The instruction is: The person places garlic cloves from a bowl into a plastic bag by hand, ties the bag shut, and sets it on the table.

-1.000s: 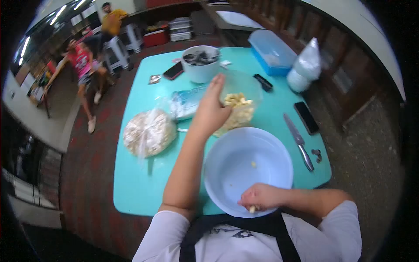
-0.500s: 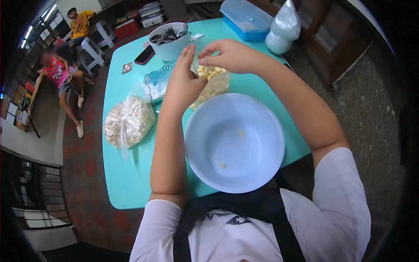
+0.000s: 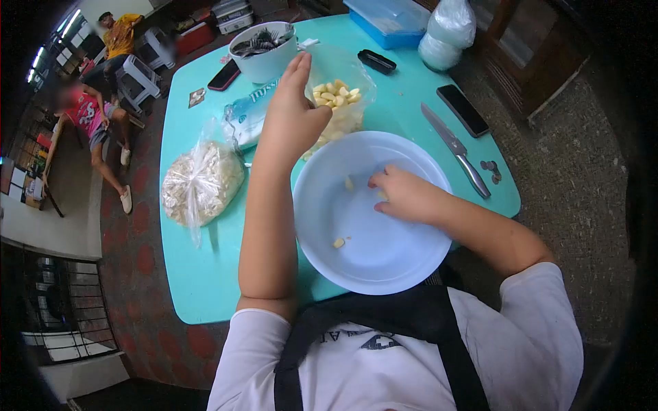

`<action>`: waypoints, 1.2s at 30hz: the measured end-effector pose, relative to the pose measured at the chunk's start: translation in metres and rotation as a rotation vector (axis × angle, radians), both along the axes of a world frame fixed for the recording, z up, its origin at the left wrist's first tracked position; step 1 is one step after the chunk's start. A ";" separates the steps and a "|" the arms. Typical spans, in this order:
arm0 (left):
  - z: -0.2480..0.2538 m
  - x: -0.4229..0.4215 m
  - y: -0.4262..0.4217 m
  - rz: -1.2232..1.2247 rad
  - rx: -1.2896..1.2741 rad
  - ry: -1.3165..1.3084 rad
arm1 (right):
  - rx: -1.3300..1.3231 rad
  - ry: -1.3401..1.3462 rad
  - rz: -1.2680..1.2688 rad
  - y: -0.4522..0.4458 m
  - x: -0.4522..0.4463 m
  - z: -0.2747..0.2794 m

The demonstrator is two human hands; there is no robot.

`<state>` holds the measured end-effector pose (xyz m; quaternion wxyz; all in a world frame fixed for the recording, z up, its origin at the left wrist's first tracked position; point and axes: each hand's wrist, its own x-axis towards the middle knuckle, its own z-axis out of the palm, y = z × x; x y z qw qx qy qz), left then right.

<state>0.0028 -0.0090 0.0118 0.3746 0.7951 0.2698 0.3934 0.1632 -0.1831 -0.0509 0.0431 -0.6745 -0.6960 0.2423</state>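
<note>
on the bench, with twelve o'clock pointing away from the wearer, the pale blue basin sits at the near edge. the right hand is inside it, fingers curled down by a few loose pale pieces; i cannot tell whether it grips one. the left hand is at eleven from the basin, open, fingers straight and thumb apart, against or just beside the clear bag of pale yellow pieces.

that bag looks limp, so it could slump and spill if the left hand lost its place. the basin's rim seems to reach past the bench edge at six; a hard press there might tip it. the knife lies at two, its handle near the right forearm, so a wide elbow swing could knock it.
</note>
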 end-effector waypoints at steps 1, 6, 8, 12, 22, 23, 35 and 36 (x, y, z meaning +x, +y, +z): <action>0.000 -0.001 0.000 0.001 0.002 0.000 | -0.014 0.016 0.041 0.004 0.000 -0.005; -0.001 0.000 0.003 0.025 0.042 -0.005 | 0.073 0.119 0.169 0.010 -0.030 -0.015; 0.000 -0.001 0.001 0.030 0.048 0.001 | -0.006 0.207 0.209 0.013 -0.051 -0.006; -0.008 0.001 0.004 0.031 0.092 0.004 | -0.077 0.350 0.243 0.004 -0.073 -0.018; -0.004 -0.006 0.003 0.044 0.165 -0.002 | -0.419 0.474 0.271 -0.049 -0.065 0.031; -0.002 -0.007 0.003 0.032 0.130 -0.003 | -0.422 0.517 0.232 -0.054 -0.062 0.038; -0.013 -0.007 0.016 0.053 0.111 -0.002 | -0.495 0.470 0.313 -0.062 -0.016 0.070; -0.011 -0.008 0.015 0.049 0.093 -0.002 | -0.555 0.511 0.251 -0.059 -0.012 0.066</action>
